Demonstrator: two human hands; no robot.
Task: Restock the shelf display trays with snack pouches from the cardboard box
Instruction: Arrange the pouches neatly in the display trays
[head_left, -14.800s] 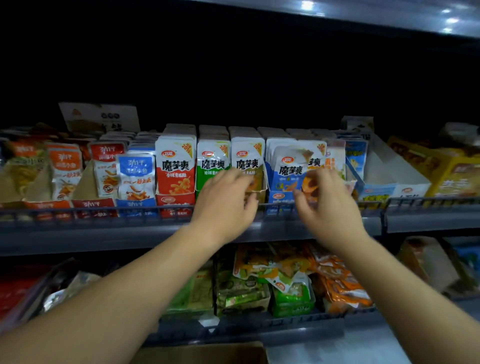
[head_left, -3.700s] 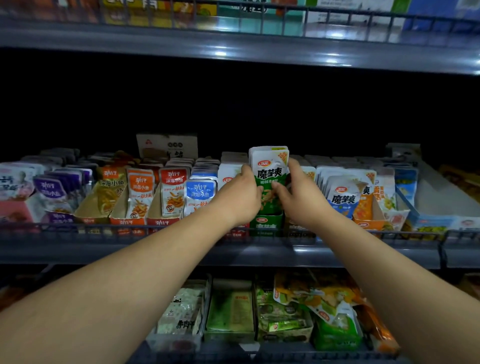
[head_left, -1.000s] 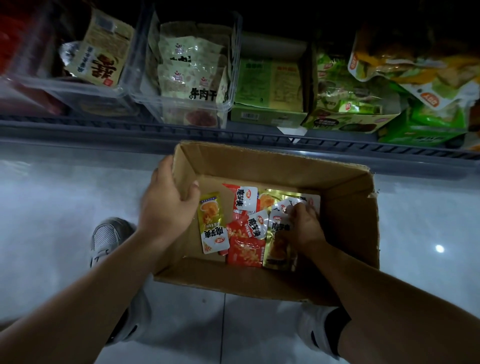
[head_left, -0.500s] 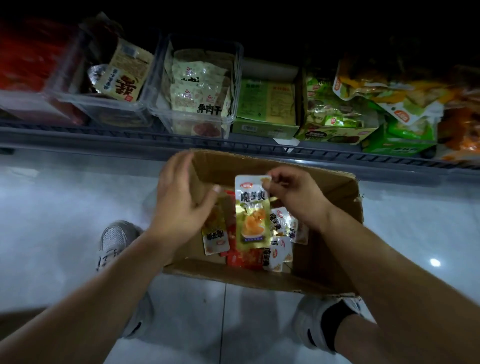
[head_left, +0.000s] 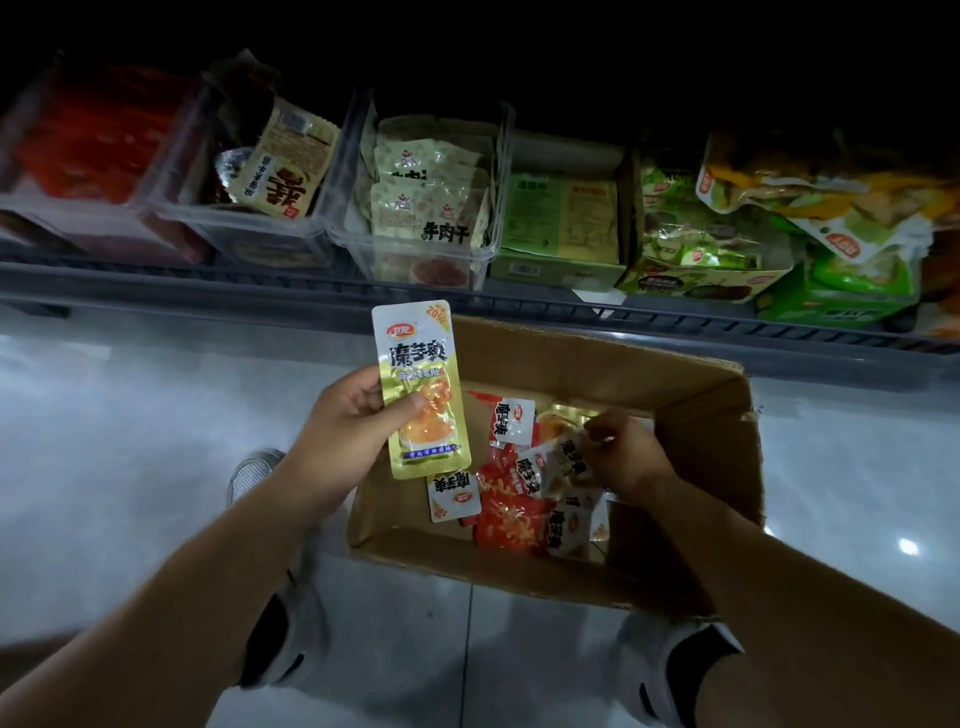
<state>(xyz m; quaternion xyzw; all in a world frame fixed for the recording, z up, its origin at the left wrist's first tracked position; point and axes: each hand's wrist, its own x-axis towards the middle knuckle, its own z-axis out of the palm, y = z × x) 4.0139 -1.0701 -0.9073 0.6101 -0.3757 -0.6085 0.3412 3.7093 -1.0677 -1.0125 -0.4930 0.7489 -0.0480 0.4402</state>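
Several pouches in cardboard box | left grip holds yellow pouch | right grip pinches white pouch inside

A dark grey metal shelf with a wire front rail spans the view. Below it lies a glossy pale tiled floor, where a small bright light reflection glints at lower right. Above the shelf is darkness.

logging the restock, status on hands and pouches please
Left hand grips yellow pouch, upright over cardboard box edge. Right hand down in box, fingers curled on white pouch among loose red pouches. Nothing over the box mouth.
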